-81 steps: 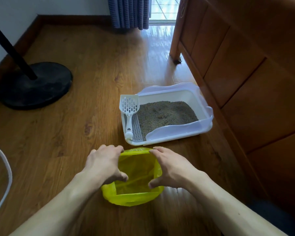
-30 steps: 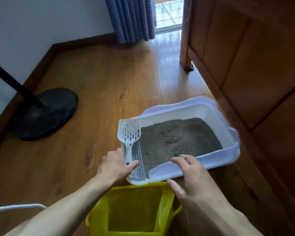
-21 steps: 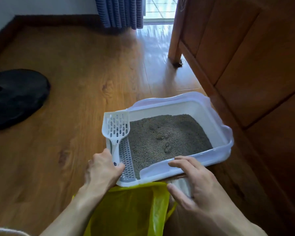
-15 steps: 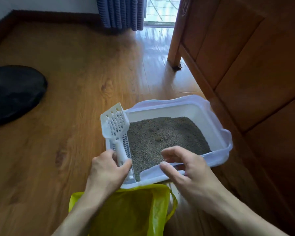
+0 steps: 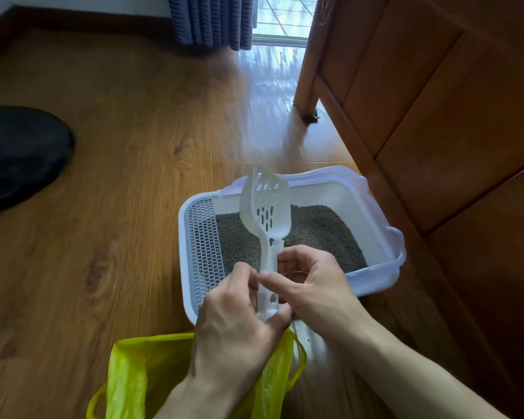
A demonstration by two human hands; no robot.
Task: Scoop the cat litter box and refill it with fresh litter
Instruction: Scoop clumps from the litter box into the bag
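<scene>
**Both hands on the scoop above the litter box**

We see the white slotted plastic litter scoop (image 5: 266, 213) held up over the white rectangular plastic litter box with a pale lilac rim (image 5: 372, 204), its perforated bowl pointing away from us and tilted above the grey granular litter (image 5: 318, 234) that fills the box. The left hand (image 5: 236, 325) curls round the lower end of the scoop's handle, thumb and fingers wrapped about it just over the near edge of the box. The right hand (image 5: 312, 285) meets the handle higher up: its thumb and forefinger close on the shaft in a pinch, with the other fingers bent behind it; how firmly it presses we cannot tell.

Inside the litter box, along its left side, lies a white plastic grid panel (image 5: 206, 252). The box itself sits on the brown wooden plank floor (image 5: 118, 176), close beside a brown wooden panelled cabinet (image 5: 436, 101) on its right. Just nearer to us than the box, partly under the left wrist, lies an open yellow-green plastic bag (image 5: 139, 379). Well to the left of the box rests a black round base (image 5: 18, 155), and far beyond the box hangs a blue pleated curtain (image 5: 212, 19).
</scene>
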